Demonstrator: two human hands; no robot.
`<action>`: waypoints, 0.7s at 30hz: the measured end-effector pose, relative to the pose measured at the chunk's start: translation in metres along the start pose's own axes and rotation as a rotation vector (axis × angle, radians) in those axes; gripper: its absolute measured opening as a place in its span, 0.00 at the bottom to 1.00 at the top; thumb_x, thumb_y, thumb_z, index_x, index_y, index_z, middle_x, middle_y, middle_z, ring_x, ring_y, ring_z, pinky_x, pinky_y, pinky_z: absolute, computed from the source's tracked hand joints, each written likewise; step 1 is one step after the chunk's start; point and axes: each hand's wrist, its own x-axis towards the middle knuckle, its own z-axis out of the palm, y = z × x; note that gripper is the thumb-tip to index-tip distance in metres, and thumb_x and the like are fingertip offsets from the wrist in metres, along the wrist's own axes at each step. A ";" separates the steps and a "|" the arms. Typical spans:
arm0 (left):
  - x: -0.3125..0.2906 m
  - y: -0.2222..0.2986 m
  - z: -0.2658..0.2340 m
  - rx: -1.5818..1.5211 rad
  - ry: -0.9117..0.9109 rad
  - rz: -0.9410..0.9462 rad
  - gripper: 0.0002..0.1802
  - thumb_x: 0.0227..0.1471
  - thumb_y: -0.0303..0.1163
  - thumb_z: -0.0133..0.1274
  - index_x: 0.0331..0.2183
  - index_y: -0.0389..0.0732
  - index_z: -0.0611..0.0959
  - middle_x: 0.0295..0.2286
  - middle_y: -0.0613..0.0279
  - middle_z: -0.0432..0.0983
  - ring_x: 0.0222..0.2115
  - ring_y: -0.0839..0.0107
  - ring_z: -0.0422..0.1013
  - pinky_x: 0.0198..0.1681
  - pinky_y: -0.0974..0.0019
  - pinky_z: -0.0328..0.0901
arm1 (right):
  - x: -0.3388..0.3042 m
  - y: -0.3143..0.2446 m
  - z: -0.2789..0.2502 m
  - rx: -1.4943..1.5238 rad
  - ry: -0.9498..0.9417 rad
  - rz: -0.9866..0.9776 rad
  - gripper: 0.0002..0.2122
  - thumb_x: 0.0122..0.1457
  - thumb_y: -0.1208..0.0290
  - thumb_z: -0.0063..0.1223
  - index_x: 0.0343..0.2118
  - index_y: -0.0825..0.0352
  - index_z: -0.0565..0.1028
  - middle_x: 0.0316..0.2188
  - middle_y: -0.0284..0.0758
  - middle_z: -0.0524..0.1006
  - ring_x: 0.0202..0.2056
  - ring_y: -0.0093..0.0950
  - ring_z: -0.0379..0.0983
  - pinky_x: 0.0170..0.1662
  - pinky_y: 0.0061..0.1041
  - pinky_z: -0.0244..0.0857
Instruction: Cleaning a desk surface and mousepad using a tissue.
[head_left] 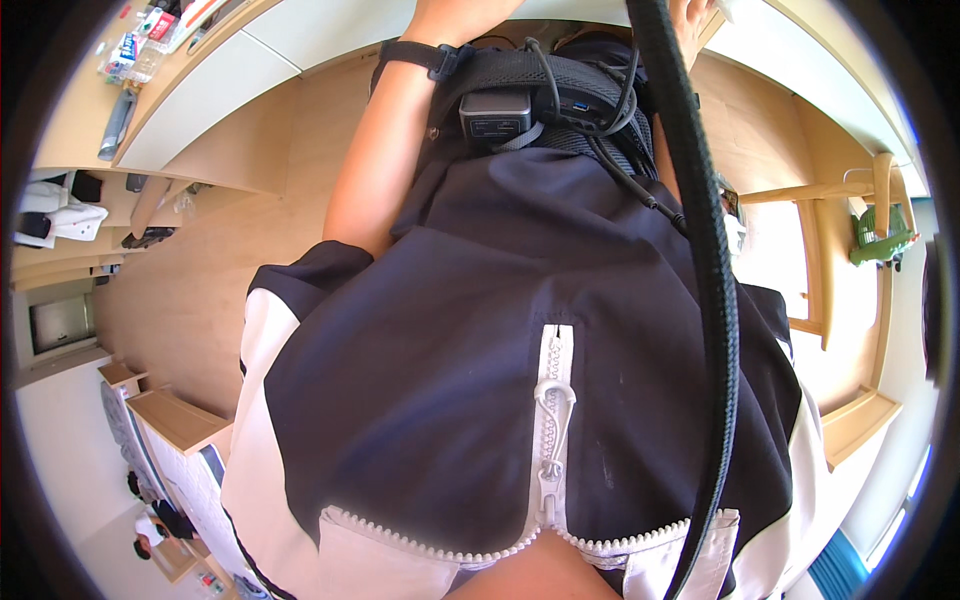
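My left hand (pixel 465 14) reaches to the top edge of the head view, a black band (pixel 425 58) around its wrist. Its fingers lie outside the picture, so what it holds or touches is hidden. My right hand (pixel 688 28) also sits at the top edge, partly behind a thick black braided cable (pixel 712 300). A small white thing (pixel 724 10) shows beside it, cut off by the edge; I cannot tell whether the hand holds it. Both hands are close to the edge of a light wooden desk (pixel 790 30).
At my waist are a black belt pack (pixel 600 90) with cables and a grey box (pixel 496 115). Bottles (pixel 140 60) and a grey cylinder (pixel 118 120) stand on the desk at far left. A wooden chair (pixel 835 190) with a green basket (pixel 880 235) is at right.
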 end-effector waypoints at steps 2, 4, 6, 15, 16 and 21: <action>-0.001 -0.003 0.000 -0.014 0.009 -0.004 0.19 0.48 0.29 0.63 0.45 0.36 0.86 0.59 0.33 0.66 0.64 0.39 0.56 0.69 0.50 0.52 | 0.000 -0.002 -0.001 -0.007 0.001 -0.004 0.48 0.47 0.70 0.67 0.72 0.62 0.53 0.73 0.54 0.44 0.71 0.63 0.37 0.72 0.58 0.37; -0.001 -0.006 0.000 0.027 -0.045 0.036 0.20 0.48 0.29 0.63 0.45 0.36 0.86 0.59 0.33 0.66 0.64 0.40 0.57 0.69 0.50 0.52 | 0.000 -0.002 0.000 -0.002 0.000 -0.002 0.48 0.47 0.71 0.67 0.72 0.62 0.53 0.73 0.53 0.44 0.71 0.63 0.36 0.72 0.58 0.37; -0.001 -0.007 0.003 -0.001 -0.019 0.034 0.20 0.49 0.29 0.62 0.45 0.35 0.86 0.58 0.34 0.68 0.64 0.41 0.57 0.69 0.50 0.52 | 0.000 -0.001 0.000 0.001 -0.004 -0.002 0.48 0.47 0.71 0.67 0.72 0.62 0.53 0.73 0.53 0.44 0.71 0.63 0.36 0.72 0.58 0.37; -0.005 -0.012 0.008 -0.029 -0.047 -0.017 0.19 0.51 0.31 0.61 0.46 0.34 0.85 0.53 0.40 0.75 0.64 0.44 0.59 0.68 0.50 0.53 | 0.000 0.001 0.001 0.002 -0.010 -0.004 0.48 0.48 0.70 0.67 0.72 0.62 0.53 0.73 0.53 0.44 0.71 0.62 0.35 0.72 0.57 0.36; -0.005 -0.010 0.007 -0.030 -0.051 -0.026 0.20 0.51 0.31 0.61 0.46 0.34 0.85 0.53 0.39 0.75 0.64 0.45 0.59 0.68 0.50 0.52 | -0.001 0.001 0.000 0.002 -0.013 0.002 0.48 0.48 0.70 0.67 0.72 0.61 0.53 0.73 0.53 0.43 0.72 0.62 0.35 0.72 0.57 0.36; -0.004 -0.007 0.004 -0.002 -0.034 -0.013 0.20 0.51 0.32 0.61 0.46 0.35 0.85 0.56 0.37 0.72 0.64 0.44 0.59 0.69 0.51 0.52 | -0.001 0.000 0.000 -0.003 -0.024 0.010 0.48 0.48 0.70 0.67 0.72 0.61 0.53 0.73 0.53 0.43 0.72 0.62 0.35 0.72 0.57 0.35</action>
